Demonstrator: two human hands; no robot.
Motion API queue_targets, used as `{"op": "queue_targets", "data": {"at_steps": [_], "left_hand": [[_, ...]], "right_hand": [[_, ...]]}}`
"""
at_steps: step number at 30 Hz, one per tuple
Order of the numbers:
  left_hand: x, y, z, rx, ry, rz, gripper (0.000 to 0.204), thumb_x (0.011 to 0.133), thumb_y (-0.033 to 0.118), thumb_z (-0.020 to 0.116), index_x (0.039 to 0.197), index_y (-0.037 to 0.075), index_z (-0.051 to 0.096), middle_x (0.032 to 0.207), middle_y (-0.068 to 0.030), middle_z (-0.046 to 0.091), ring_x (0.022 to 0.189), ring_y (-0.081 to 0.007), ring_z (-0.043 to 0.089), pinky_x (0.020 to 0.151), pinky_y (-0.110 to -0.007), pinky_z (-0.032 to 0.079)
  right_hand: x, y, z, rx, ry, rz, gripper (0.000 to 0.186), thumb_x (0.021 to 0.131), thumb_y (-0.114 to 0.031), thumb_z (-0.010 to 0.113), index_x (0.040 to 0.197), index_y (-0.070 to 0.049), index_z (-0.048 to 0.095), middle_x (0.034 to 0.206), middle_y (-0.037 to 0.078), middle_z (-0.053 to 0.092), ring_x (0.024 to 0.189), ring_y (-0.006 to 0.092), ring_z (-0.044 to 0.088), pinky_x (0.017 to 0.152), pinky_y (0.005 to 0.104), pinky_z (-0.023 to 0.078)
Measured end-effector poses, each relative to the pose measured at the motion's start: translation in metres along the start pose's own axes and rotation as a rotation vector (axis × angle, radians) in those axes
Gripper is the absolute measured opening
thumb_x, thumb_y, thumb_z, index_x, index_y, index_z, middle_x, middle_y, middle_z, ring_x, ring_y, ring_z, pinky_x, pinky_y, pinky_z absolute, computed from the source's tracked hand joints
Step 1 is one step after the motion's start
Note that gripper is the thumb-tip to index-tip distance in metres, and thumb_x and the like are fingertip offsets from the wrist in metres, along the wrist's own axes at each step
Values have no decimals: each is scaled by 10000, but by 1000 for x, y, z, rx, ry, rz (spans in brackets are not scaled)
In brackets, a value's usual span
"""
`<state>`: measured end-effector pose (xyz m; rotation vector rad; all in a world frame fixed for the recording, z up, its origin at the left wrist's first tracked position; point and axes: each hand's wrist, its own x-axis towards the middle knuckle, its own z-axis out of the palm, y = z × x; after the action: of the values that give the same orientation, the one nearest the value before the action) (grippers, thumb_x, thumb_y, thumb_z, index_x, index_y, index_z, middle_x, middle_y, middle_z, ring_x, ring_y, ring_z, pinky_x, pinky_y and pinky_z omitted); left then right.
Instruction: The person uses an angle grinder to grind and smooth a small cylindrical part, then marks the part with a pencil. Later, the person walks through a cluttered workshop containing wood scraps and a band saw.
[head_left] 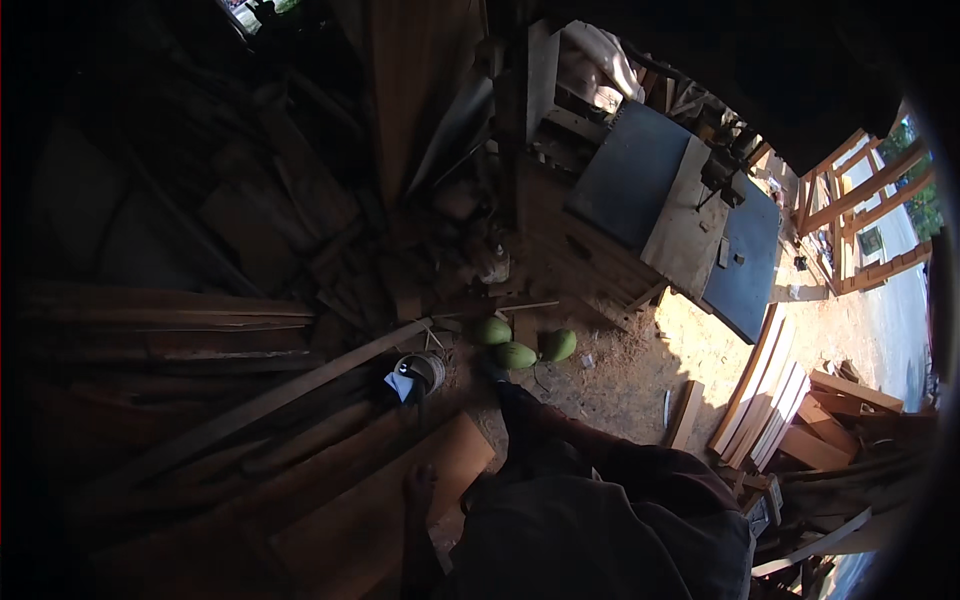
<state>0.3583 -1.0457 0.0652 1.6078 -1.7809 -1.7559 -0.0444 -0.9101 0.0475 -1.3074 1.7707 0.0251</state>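
My left hand (420,482) hangs low in shadow over a brown wooden board (350,510). Its fingers look curled into a fist, and nothing shows in them. My right forearm (578,435) reaches forward from a dark sleeve across my leg. Deep shadow around my leg hides the fingers of my right hand (520,400). Just beyond it, on the dusty floor, lie three green coconuts (515,356), close together. Left of them stands a small round bucket (428,368), with a pale folded sheet (400,386) at its near side.
Long planks (240,420) and timber lie in shadow on the left. A workbench with dark panels (630,170) stands at the far right, a machine beside it. Sunlit planks (765,400) and offcuts are stacked on the right. Wood shavings (625,350) litter the floor.
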Motion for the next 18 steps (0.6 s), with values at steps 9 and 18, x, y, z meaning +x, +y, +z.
{"op": "queue_targets", "data": {"at_steps": [9,18], "left_hand": [[-119,-80,23,-508,227,-741,259,1064,242,588,1150,21,691,961,-130,722,781,-257,706,682,-406,592],[-101,29,147,10,88,-667,234,930,267,697,1041,62,715,985,-141,736,966,-344,717,860,-467,569]], "right_hand": [[91,77,-18,-223,-271,25,344,949,-297,570,1190,-94,707,1130,182,750,1027,393,734,934,587,561],[164,84,-128,-176,-400,26,553,839,-434,704,1302,-133,682,1135,158,758,1094,361,712,949,488,567]]}}
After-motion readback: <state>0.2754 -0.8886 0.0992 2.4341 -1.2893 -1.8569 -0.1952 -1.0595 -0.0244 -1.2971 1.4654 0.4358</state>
